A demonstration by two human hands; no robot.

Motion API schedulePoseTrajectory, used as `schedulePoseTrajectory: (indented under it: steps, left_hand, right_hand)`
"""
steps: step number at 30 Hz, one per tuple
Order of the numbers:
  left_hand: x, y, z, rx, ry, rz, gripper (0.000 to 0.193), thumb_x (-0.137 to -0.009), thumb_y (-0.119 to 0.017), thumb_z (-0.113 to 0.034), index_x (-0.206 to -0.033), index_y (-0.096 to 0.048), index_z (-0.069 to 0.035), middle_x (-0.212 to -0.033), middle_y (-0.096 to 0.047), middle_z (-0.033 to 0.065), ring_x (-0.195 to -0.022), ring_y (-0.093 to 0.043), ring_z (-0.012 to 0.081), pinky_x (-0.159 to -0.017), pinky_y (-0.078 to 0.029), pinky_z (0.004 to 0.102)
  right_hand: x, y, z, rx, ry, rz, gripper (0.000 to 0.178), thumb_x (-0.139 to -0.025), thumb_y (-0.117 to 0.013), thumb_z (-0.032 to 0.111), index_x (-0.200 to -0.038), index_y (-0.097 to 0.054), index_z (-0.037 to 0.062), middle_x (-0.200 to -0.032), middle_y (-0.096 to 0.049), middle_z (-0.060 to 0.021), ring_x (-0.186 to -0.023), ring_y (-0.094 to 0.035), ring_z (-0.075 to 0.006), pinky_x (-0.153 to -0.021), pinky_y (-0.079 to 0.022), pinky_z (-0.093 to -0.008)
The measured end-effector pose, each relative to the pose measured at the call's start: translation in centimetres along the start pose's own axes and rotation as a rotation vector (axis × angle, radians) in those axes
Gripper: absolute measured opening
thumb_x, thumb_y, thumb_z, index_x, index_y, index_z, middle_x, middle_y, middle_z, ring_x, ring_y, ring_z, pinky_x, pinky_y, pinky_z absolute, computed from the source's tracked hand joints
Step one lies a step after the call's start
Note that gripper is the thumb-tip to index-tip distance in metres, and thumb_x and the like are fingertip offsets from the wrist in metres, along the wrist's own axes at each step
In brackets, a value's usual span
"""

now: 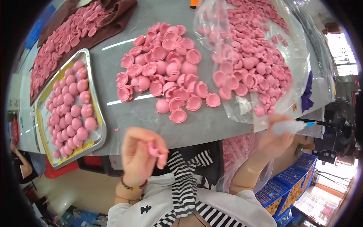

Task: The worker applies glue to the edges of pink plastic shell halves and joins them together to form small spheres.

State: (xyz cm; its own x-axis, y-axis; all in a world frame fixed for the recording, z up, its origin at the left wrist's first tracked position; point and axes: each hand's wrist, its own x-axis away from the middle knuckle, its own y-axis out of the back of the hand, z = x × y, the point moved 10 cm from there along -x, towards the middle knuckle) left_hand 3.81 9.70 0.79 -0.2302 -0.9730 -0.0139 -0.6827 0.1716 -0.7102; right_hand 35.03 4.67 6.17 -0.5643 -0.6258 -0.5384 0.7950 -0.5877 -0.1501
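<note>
With the left hand (141, 151) pinching a small pink part (154, 150) off the worktop's (211, 125) near edge and the right hand (278, 134) gripping a blurred applicator bottle (289, 126), a slip could drop the part.

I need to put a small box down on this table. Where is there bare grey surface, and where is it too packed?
Bare table lies along the near edge, between the metal tray and the plastic bag, below the loose pile of pink shells. A narrower strip runs between tray and pile. The bag, tray and brown cloth are crowded.
</note>
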Motion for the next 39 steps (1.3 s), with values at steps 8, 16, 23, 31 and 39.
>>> schedulePoseTrajectory:
  steps: [8,16,23,31,39]
  left_hand:
    - [0.9,-2.4,3.4,-0.056,0.095,0.221,0.021,-0.078,-0.053,0.003,-0.099,-0.050,0.001,-0.094,-0.049,0.0123,-0.075,-0.055,0.0153,-0.059,-0.047,0.0236]
    - [1.6,-1.8,3.5,0.181,0.165,0.294,0.035,-0.078,-0.059,-0.005,-0.110,-0.047,0.003,-0.110,-0.047,0.0177,-0.085,-0.056,0.0187,-0.068,-0.051,0.0281]
    - [1.8,-2.1,2.7,0.137,0.119,0.245,0.041,-0.077,-0.052,0.009,-0.116,-0.040,0.005,-0.121,-0.042,0.0237,-0.104,-0.051,0.0220,-0.086,-0.044,0.0342]
    - [1.8,-1.5,2.5,0.036,0.059,0.270,0.040,-0.076,-0.051,0.012,-0.114,-0.040,0.005,-0.122,-0.041,0.0268,-0.105,-0.050,0.0210,-0.089,-0.042,0.0335]
    - [1.7,-1.3,2.8,0.044,0.080,0.267,0.040,-0.076,-0.051,0.013,-0.114,-0.040,0.005,-0.122,-0.040,0.0267,-0.104,-0.051,0.0207,-0.087,-0.044,0.0327]
  right_hand:
    - [11.1,-15.2,0.2,-0.579,-0.606,0.758,0.041,-0.082,-0.051,0.020,-0.110,-0.040,-0.0089,-0.090,-0.058,-0.0188,-0.075,-0.057,-0.0195,-0.064,-0.047,-0.0310]
    - [8.8,-9.6,-0.7,-0.309,-0.409,0.224,0.052,-0.070,-0.066,0.031,-0.106,-0.042,0.0010,-0.065,-0.040,-0.0033,-0.051,-0.033,-0.0105,-0.045,-0.023,-0.0242]
    - [6.8,-11.8,4.1,-0.284,0.062,0.504,0.053,-0.073,-0.063,0.044,-0.096,-0.055,-0.0036,-0.067,-0.039,-0.0035,-0.055,-0.032,-0.0121,-0.043,-0.022,-0.0228]
    - [7.8,-13.6,6.6,-0.055,0.324,0.597,0.064,-0.083,-0.041,0.054,-0.083,-0.055,-0.0084,-0.054,-0.047,-0.0057,-0.042,-0.040,-0.0138,-0.035,-0.027,-0.0233]
    - [8.0,-13.6,6.5,-0.043,0.304,0.567,0.063,-0.084,-0.040,0.052,-0.083,-0.055,-0.0087,-0.052,-0.047,-0.0058,-0.041,-0.041,-0.0140,-0.036,-0.028,-0.0242]
